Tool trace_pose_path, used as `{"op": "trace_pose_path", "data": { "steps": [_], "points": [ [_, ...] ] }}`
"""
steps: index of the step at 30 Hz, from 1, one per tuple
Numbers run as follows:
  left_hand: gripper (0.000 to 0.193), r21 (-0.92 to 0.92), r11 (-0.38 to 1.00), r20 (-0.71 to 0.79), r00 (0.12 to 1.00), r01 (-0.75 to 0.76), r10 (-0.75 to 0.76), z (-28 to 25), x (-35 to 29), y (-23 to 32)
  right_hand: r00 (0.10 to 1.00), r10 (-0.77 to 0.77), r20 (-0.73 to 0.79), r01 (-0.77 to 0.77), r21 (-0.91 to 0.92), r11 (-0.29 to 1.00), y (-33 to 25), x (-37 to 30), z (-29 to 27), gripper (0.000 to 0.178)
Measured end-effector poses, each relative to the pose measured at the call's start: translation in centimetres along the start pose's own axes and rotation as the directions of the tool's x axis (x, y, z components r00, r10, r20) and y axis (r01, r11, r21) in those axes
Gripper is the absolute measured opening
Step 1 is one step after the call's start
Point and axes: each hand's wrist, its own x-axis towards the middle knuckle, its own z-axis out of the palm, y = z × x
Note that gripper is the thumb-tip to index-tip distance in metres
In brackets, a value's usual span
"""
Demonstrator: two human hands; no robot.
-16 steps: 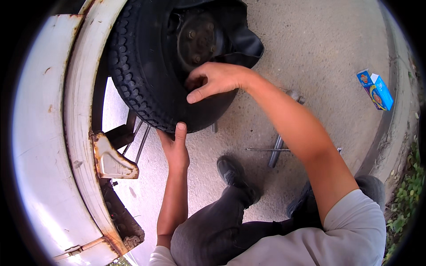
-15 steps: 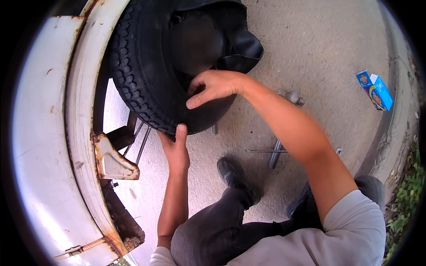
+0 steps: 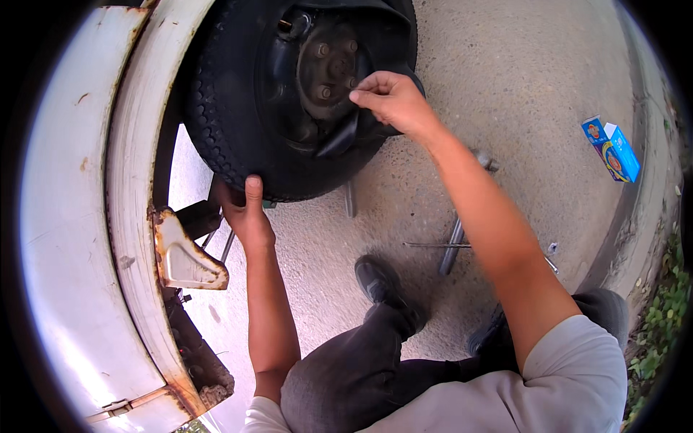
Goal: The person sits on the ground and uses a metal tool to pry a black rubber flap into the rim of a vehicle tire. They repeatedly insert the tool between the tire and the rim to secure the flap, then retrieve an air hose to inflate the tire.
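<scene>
A black tire (image 3: 249,155) with chunky tread stands beside the white vehicle, around a dark hub (image 3: 325,68) with several bolts. Limp black rubber (image 3: 339,136), which looks like an inner tube, hangs loosely inside the tire around the hub. My left hand (image 3: 247,216) grips the tire's lower edge, thumb up in front and fingers hidden behind it. Near the hub's lower right bolt is my right hand (image 3: 390,101), its thumb and forefinger pinched together and the other fingers curled. Whatever lies in that pinch is too small to make out.
At left, the rusty white vehicle body (image 3: 79,238) has a projecting bracket (image 3: 189,256). On the concrete to the right lie a metal tube (image 3: 453,249), a thin rod (image 3: 433,245) and a blue box (image 3: 613,150). A curb (image 3: 621,231) borders plants.
The tire has shifted upward and sits more squarely around the hub, whose bolts now show. My left hand has moved left along the tread; my right hand has moved up and right, off the sidewall.
</scene>
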Motion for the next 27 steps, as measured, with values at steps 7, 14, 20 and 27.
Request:
{"op": "trace_pose_path", "data": {
  "steps": [7,14,20,27],
  "points": [
    [0.079,-0.089,0.99,-0.013,0.994,-0.108,0.108,1.9,-3.3,-2.5,0.956,0.276,0.101,-0.217,-0.394,0.893,0.7,-0.4,-2.8,0.04],
    [0.083,-0.082,0.99,0.088,0.99,0.118,-0.111,1.9,-4.1,-6.1,0.983,-0.168,0.069,0.182,-0.38,0.907,1.9,-2.5,-1.8,0.023],
    [0.089,-0.005,0.995,0.036,0.995,0.098,-0.098,1.8,-1.0,1.4,0.885,-0.441,0.149,0.463,-0.372,0.805,7.1,-4.7,-0.1,0.027],
    [0.089,0.17,0.985,0.071,0.997,-0.013,0.001,2.8,-2.2,1.8,0.935,-0.194,0.297,0.296,-0.349,0.889,5.3,-6.1,2.7,0.038]
  ]
}}
